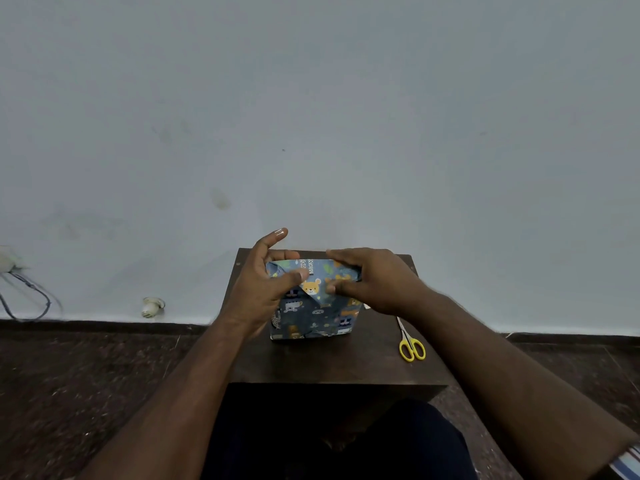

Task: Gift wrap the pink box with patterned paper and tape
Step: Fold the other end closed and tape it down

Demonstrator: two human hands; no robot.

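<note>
The box (313, 315) stands on a small dark wooden table (329, 363), fully covered in blue patterned paper with animal figures; no pink shows. A folded triangular flap with a bear face lies on the side facing me. My left hand (268, 282) holds the box's upper left corner, thumb pressing the flap, one finger behind the top edge, index finger raised with a pale glossy tip. My right hand (372, 280) grips the upper right corner, fingers curled over the top and thumb on the front face.
Yellow-handled scissors (411, 346) lie on the table's right side, near its edge. A small pale scrap (366, 306) peeks out beside my right hand. On the dark floor by the wall are a white fitting (151, 306) and loose cables (31, 299).
</note>
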